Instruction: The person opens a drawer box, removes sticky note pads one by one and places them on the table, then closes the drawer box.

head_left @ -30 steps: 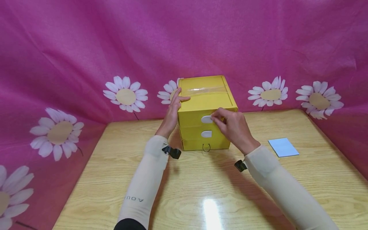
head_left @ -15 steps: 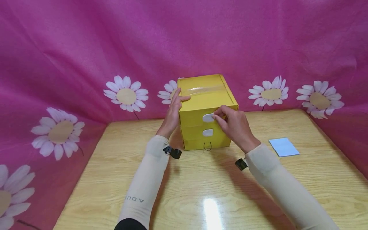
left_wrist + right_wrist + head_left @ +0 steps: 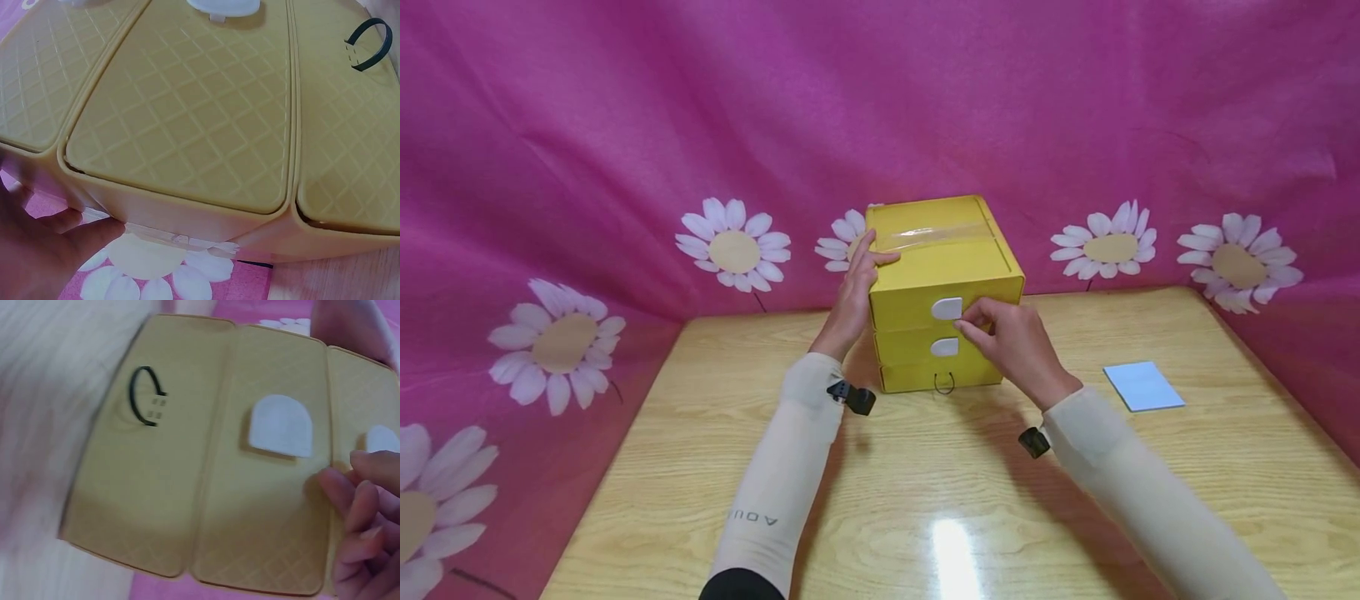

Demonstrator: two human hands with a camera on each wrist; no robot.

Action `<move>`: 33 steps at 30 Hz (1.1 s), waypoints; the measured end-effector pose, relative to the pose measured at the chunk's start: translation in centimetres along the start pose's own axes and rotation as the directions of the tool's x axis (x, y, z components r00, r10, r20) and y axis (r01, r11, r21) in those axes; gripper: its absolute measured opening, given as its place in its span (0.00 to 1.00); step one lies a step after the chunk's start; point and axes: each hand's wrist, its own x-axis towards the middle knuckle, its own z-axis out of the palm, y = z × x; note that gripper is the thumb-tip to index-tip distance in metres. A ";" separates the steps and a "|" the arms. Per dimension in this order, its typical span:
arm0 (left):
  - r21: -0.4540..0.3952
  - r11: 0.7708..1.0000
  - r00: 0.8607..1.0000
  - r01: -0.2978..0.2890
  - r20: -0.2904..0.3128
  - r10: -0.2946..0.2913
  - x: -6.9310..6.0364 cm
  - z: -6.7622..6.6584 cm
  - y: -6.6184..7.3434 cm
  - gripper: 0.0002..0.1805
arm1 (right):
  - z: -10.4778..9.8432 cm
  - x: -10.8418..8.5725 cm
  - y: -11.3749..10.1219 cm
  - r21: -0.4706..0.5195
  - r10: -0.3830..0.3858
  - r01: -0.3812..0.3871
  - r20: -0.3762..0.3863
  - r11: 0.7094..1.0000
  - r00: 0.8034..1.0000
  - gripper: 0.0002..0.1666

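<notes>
A yellow drawer unit (image 3: 943, 267) stands near the back of the table, its stacked drawers facing me. My left hand (image 3: 850, 304) rests against its left side, fingers reaching onto the top edge; in the left wrist view the thumb and fingers spread beside it. My right hand (image 3: 1011, 337) is at the front, thumb and forefinger loosely bent by the lower right corner of the white top tab (image 3: 947, 308). Whether they still touch it is unclear. Below are another white tab (image 3: 944, 347) and a black loop handle (image 3: 134, 394). All drawers look closed.
A light blue square pad (image 3: 1144, 386) lies on the wooden table (image 3: 895, 500) to the right. A pink cloth (image 3: 925, 100) with white flowers hangs close behind the drawer unit and along both sides. Clear tape (image 3: 932, 236) crosses the unit's top.
My right fingertips have dropped from the top white tab's right edge to just below its corner, showing the tab fully. The left hand keeps its place on the unit.
</notes>
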 end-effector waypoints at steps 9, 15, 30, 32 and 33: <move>0.013 1.000 1.000 -0.012 0.001 0.012 0.1 0.0 0.4 0.26 | 0.9 -0.8 1.1 -0.020 -0.015 0.016 0.036 1.000 0.999 0.04; 0.007 1.000 1.000 -0.004 -0.002 0.004 0.1 0.1 0.3 0.26 | 1.3 -1.0 1.4 -0.018 -0.024 0.024 0.038 1.000 0.999 0.03; 0.016 1.000 1.000 -0.022 -0.003 0.022 -0.1 0.2 0.3 0.25 | 1.9 -1.2 1.4 0.013 0.010 -0.012 0.078 1.000 0.997 0.04; 0.012 1.000 1.000 -0.013 -0.005 0.013 -0.1 0.1 0.3 0.26 | 2.0 -1.1 1.5 0.015 0.011 -0.012 0.080 1.000 0.997 0.04; 0.010 1.000 1.000 -0.009 -0.005 0.009 -0.1 0.1 0.2 0.26 | 2.0 -1.1 1.5 0.015 0.010 -0.011 0.080 1.000 0.997 0.04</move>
